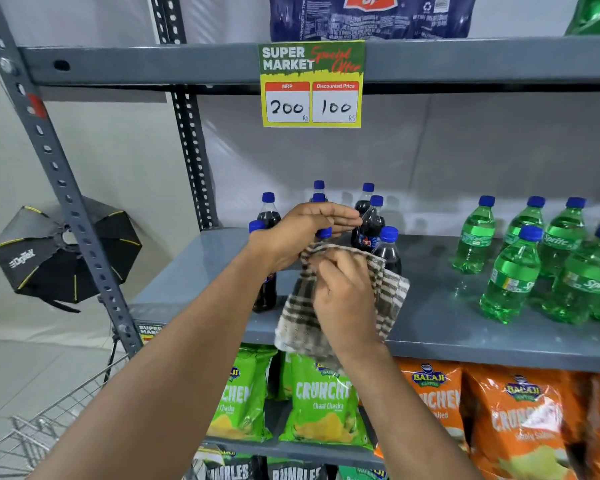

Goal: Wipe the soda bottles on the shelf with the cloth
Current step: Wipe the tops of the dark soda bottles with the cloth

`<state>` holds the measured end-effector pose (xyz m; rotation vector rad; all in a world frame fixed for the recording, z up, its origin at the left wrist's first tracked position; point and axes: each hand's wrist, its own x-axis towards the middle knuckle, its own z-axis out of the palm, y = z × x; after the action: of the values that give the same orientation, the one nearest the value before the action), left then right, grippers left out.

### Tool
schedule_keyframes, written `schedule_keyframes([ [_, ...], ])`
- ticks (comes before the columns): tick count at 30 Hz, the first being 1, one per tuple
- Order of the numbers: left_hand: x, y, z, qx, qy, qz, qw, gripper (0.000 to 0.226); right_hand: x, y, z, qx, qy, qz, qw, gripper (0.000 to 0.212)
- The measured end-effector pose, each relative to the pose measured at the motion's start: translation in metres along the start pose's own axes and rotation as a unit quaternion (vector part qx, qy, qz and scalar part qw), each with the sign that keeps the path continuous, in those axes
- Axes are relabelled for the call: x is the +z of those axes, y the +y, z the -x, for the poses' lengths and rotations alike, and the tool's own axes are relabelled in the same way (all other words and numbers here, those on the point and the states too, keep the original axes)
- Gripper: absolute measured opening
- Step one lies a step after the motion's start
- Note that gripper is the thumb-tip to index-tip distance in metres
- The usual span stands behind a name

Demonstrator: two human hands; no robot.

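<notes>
We press the soft checked cloth point(329, 306) with our right hand point(343, 292) around a smooth cola bottle point(324, 233), likely tippy; left hand point(302, 233) steadies it near the cap.

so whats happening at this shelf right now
A person is wiping the dark cola bottles on a grey metal shelf in a shop. The right hand presses a brown-and-white checked cloth against a front cola bottle, of which only the blue cap shows. The left hand sits over the same bottle, fingers stretched flat across the cluster. The green Sprite bottles to the right stand untouched.
</notes>
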<state>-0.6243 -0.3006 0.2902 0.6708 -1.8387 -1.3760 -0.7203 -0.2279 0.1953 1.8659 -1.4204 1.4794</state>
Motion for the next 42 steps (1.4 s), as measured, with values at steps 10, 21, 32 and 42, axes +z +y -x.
schedule_keyframes([
  [10,-0.002,-0.001,0.000,-0.001,-0.003,0.000,1.000,0.044,0.005,0.014,0.063,0.107,-0.051,-0.101,0.988,0.027],
  [21,-0.005,-0.003,-0.002,0.004,-0.016,0.020,1.000,0.046,-0.003,-0.003,0.004,0.146,0.078,-0.118,0.979,0.019],
  [32,-0.004,-0.004,-0.004,0.005,-0.007,0.009,1.000,0.044,0.007,0.000,0.004,-0.029,0.017,0.032,0.999,0.030],
  [42,-0.001,0.001,0.001,-0.006,0.002,-0.023,1.000,0.044,0.013,0.003,0.064,0.037,-0.141,-0.004,0.989,0.059],
])
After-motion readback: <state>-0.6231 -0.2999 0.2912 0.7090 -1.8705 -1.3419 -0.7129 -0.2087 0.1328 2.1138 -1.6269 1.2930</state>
